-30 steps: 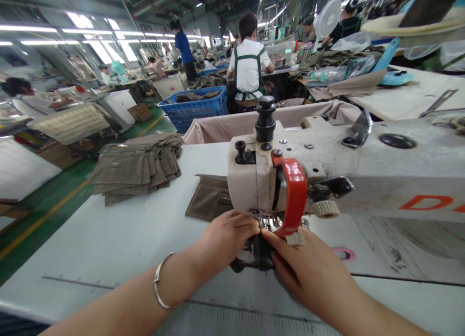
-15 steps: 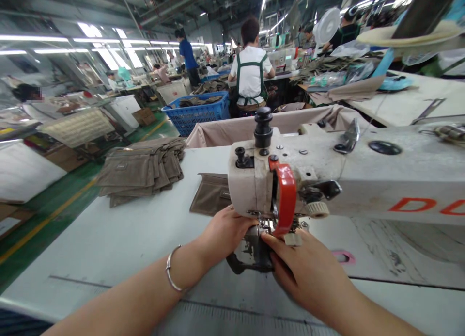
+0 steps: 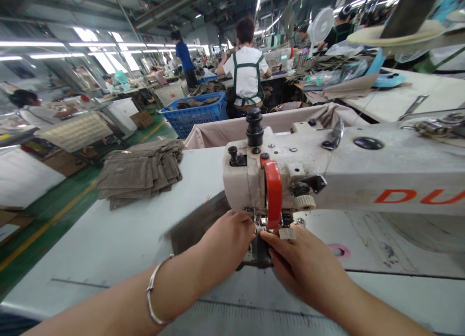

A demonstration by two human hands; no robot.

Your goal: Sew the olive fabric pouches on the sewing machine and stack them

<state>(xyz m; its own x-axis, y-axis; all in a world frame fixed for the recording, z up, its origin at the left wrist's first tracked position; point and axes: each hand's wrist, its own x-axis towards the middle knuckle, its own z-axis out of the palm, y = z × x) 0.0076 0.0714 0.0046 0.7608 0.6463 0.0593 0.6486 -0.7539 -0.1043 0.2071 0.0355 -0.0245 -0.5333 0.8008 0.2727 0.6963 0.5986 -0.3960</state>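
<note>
A brown fabric pouch lies slanted and motion-blurred on the table, partly behind the sewing machine head. My left hand, with a silver bangle at its wrist, is closed on the pouch's near edge beside the needle. Close to the presser foot, my right hand has its fingers drawn together. What lies between them is hidden by the hand and the machine parts. A red guard curves down just above the fingertips.
A stack of brown pouches lies on the table's left. Beyond the table are a pinkish cloth trough and a blue basket with brown pieces. A pink ring-shaped item lies right of my hand. A co-worker sits ahead.
The pouch has swung left and toward me, turning on the table. My left hand has curled more and shifted slightly left. My right hand stays by the presser foot.
</note>
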